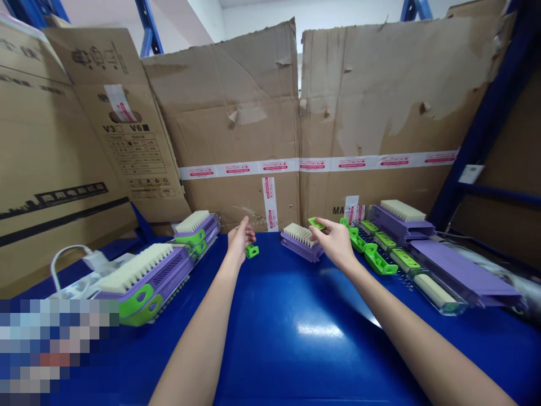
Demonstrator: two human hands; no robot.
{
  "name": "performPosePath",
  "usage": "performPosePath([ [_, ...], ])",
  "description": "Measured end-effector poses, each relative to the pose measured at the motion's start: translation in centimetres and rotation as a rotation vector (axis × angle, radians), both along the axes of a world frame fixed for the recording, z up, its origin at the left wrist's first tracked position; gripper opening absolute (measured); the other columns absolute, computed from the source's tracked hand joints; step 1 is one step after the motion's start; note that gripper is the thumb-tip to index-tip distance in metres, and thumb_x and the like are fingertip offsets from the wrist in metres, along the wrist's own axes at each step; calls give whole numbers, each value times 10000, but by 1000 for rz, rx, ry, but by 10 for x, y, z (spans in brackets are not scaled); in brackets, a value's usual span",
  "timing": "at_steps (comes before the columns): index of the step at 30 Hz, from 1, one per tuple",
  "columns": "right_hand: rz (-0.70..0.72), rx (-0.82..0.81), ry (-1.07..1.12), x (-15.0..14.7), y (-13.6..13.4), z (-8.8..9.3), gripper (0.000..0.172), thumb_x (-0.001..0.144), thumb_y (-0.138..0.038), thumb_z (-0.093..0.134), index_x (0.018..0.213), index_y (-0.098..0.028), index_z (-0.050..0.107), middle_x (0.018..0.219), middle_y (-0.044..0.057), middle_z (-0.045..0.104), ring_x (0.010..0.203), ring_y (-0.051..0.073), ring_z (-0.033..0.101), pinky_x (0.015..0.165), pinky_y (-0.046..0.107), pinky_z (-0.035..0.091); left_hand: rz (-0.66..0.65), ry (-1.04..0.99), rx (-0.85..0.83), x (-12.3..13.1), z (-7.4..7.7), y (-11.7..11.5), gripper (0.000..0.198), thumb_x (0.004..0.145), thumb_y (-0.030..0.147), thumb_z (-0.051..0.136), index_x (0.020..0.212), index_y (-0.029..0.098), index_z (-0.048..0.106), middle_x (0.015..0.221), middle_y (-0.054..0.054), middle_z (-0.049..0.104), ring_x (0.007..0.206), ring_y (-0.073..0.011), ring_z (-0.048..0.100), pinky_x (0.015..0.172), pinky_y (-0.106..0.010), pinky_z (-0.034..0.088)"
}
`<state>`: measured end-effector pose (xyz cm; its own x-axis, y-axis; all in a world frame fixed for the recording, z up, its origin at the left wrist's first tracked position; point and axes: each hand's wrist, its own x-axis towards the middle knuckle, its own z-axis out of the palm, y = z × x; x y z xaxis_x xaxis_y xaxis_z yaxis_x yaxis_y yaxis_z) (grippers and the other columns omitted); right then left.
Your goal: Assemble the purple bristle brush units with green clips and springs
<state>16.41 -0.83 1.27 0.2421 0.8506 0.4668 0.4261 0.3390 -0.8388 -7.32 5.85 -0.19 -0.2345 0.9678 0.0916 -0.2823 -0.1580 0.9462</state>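
Note:
My left hand (240,239), thumb up and fingers curled, has a bright green plastic piece (252,251) with a hole at its lower fingers; it appears gripped there. My right hand (336,241) pinches a flat yellow-green plastic piece (315,223) between thumb and fingertips. Just below that piece, a purple block with cream bristles (299,242) lies on the blue table (291,361), bristles up. The right fingers partly cover its right end. Its lower side is hidden.
Finished-looking purple and green brush blocks (146,279) stand stacked at left beside a white cable (63,254). At right lie loose green holders (378,260), yellow-green pieces (404,259) in clear packaging and purple housings (460,270). Cardboard panels (236,124) wall the back.

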Motion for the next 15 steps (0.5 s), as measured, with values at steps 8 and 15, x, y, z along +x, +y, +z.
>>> performPosePath([
  [8,-90,111,-625,-13,-46,30,430,911,-440,456,622,-227,692,608,53,683,552,188,621,530,265,381,6,6,0,-3,-2,2,461,611,568,704,669,144,533,487,9,552,419,-98,527,466,-219,441],
  [15,9,234,-566,13,-127,2,263,896,-408,504,884,-258,719,824,33,726,703,189,675,613,279,513,11,-7,-18,-7,-4,5,470,606,568,707,689,140,532,484,17,548,412,-93,524,462,-212,433],
])
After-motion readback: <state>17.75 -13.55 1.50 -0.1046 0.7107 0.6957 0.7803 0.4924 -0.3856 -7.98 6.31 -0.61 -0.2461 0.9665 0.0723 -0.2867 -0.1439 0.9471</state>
